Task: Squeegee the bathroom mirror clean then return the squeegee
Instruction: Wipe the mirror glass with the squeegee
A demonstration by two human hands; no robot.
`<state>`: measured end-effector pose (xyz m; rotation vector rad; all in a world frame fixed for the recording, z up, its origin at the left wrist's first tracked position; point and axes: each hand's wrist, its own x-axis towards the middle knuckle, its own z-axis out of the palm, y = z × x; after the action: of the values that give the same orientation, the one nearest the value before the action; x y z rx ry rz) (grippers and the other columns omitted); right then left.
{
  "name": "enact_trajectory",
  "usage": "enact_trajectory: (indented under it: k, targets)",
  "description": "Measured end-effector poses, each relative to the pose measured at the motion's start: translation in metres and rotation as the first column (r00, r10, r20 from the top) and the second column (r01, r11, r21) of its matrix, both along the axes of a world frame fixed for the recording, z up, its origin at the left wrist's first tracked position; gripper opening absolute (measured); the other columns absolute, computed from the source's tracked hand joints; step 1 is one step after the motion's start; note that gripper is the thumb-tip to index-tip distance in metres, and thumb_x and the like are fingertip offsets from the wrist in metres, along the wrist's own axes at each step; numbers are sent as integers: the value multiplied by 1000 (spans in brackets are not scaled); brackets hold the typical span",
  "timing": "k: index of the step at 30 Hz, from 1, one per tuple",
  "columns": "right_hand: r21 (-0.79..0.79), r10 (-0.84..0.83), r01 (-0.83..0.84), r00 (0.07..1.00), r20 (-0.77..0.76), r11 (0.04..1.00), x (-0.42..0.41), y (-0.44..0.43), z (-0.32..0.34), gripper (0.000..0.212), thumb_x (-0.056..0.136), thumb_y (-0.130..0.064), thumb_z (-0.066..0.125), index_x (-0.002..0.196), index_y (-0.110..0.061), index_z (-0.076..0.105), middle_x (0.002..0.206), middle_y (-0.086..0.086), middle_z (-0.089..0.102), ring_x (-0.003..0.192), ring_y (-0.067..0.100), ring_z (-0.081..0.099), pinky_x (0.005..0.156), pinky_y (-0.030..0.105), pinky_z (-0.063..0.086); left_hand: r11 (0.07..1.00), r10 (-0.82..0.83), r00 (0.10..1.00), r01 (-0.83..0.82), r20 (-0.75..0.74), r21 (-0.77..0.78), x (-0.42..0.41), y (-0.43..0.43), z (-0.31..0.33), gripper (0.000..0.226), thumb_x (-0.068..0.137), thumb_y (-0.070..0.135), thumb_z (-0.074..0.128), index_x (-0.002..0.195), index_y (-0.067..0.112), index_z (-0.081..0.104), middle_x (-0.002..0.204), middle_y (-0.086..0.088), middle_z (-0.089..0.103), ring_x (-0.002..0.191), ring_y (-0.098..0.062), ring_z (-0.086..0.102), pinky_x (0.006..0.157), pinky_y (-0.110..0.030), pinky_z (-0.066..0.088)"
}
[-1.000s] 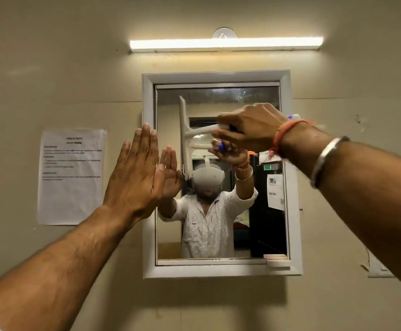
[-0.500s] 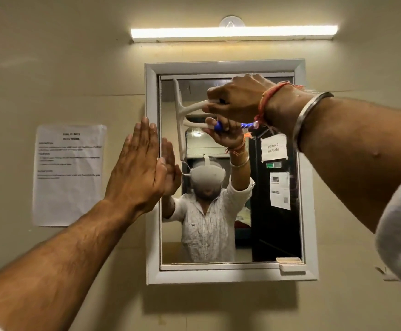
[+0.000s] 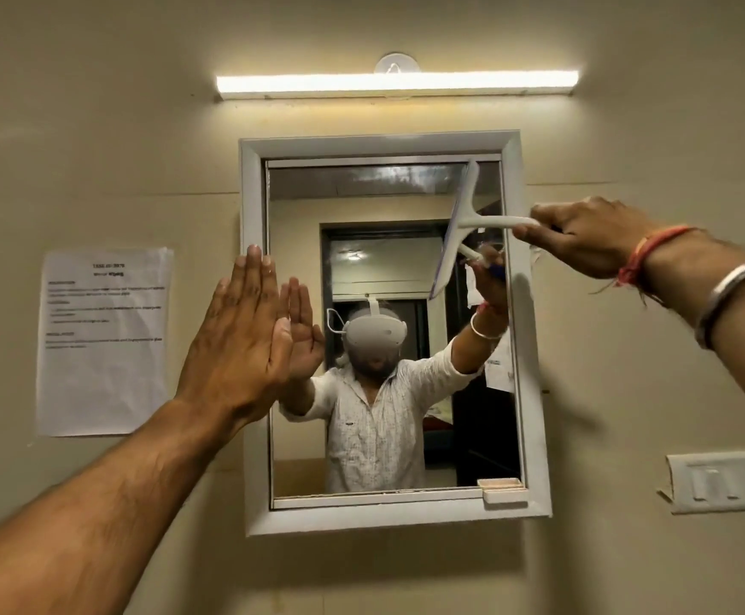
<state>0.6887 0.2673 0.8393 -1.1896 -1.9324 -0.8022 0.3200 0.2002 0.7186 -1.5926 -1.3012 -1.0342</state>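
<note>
Right hand (image 3: pixel 592 237) gripping white plastic squeegee (image 3: pixel 461 228) against white-framed wall mirror (image 3: pixel 384 510) at upper right, left hand (image 3: pixel 237 344) pressing flat, fingers straight, on mirror's left frame edge

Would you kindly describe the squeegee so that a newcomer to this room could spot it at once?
Find the white-framed mirror under the strip light. Near its upper right corner, the right hand grips the squeegee by its handle, blade almost upright against the glass. It is the only white T-shaped tool there; the left hand holds nothing.
</note>
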Motion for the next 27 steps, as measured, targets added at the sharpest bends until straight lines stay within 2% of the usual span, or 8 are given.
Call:
enact_trajectory:
  k: [5,8,12,14,16,18,22,27]
  targets:
    - [-77,-36,26,991,-130,997,19,-2,-22,39,95,-61,29,86,-29,47,70,1,55,62,18,52,53,29,34,1000,10,1000,-10,-23,-21,19,-4,-3,69,91,41,11,151,15,-12,159,-2,-21,146,-9,-19,117,-25,-12]
    - [-47,96,-112,959,-268,993,-8,-6,-33,35,98,-53,32,94,-23,49,71,2,55,64,22,54,56,32,40,1000,0,1000,-1,-31,-24,25,-6,-4,70,91,40,11,152,13,-9,159,-2,-21,146,-9,-18,118,-26,-11]
    - [54,397,-464,684,-611,884,-78,-18,-44,29,102,-39,34,111,-14,45,68,-2,51,47,7,51,37,16,37,1000,-5,1000,5,-8,-20,21,-9,-3,70,92,40,12,153,14,-9,160,-2,-21,146,-9,-18,120,-30,-7]
    - [105,450,-537,568,-689,837,-113,-18,-43,36,102,-40,34,122,-11,41,69,0,54,47,7,55,40,20,47,1000,-8,1000,7,-8,-28,16,-11,-4,69,92,41,12,153,14,-10,160,-2,-21,146,-9,-17,120,-31,-6]
    - [114,437,-516,564,-701,849,-139,-13,-40,42,102,-39,33,132,-10,36,73,3,59,60,16,63,55,37,59,1000,7,1000,-7,-20,-28,8,-13,-7,69,93,40,13,153,15,-10,160,-1,-21,146,-9,-18,119,-29,-7]
    - [95,381,-462,579,-721,882,-153,-5,-36,43,103,-36,33,137,-10,33,80,4,61,70,22,66,65,44,59,999,25,999,-25,-25,-26,-5,-15,-10,69,94,40,14,153,15,-11,160,-1,-22,146,-9,-18,118,-25,-11]
    - [85,300,-355,611,-732,931,-158,6,-22,46,103,-35,29,142,-11,28,84,6,60,79,25,64,65,40,54,997,67,998,-67,-12,-31,-32,-15,-17,68,94,39,15,153,16,-10,161,0,-19,146,-8,-16,114,-18,-15]
    - [100,283,-321,595,-752,942,-158,10,-11,40,103,-34,31,136,-12,34,92,9,63,83,26,63,69,38,53,999,23,1000,-23,-3,-43,-29,0,-22,68,93,38,14,152,17,-13,160,0,-21,146,-8,-16,117,-23,-12]
